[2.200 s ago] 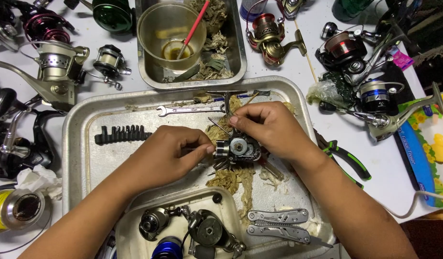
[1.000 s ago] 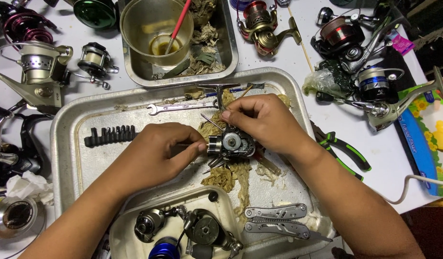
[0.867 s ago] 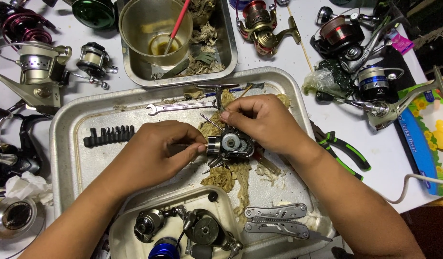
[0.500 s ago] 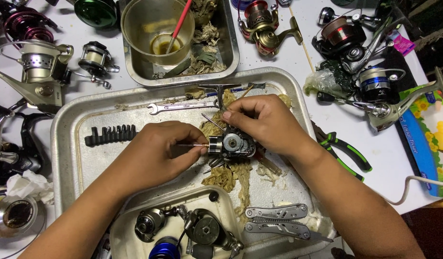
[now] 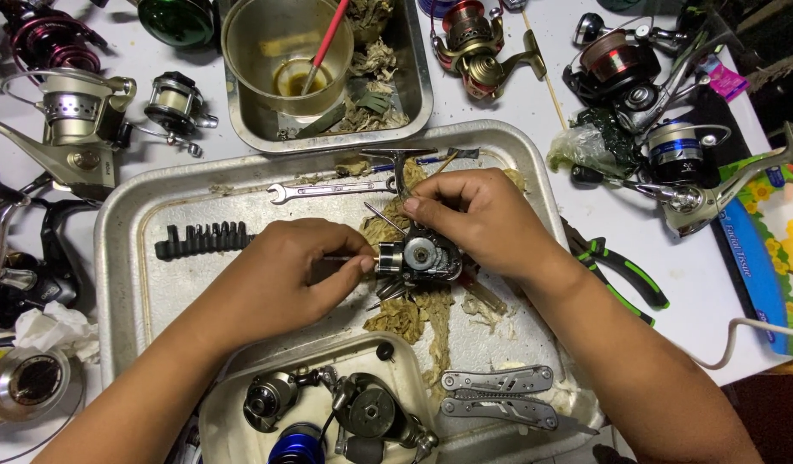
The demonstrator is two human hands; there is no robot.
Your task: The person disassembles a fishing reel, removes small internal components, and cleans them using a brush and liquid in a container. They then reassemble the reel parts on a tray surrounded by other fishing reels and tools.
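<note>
Metal tray is carrying the reel body. The right hand is clamping it; the left hand is pinching a thin tool against it.

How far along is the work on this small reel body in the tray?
Done: reel body is stripped of handle and spool, its round inner part bare. In hand: right hand steadies it while left hand presses a thin tool into its side. Left: loose reel parts wait in the white tub.

The one camera sits on my head, looking steeply down and close over the metal tray, my left hand and right hand mid-frame.
</note>
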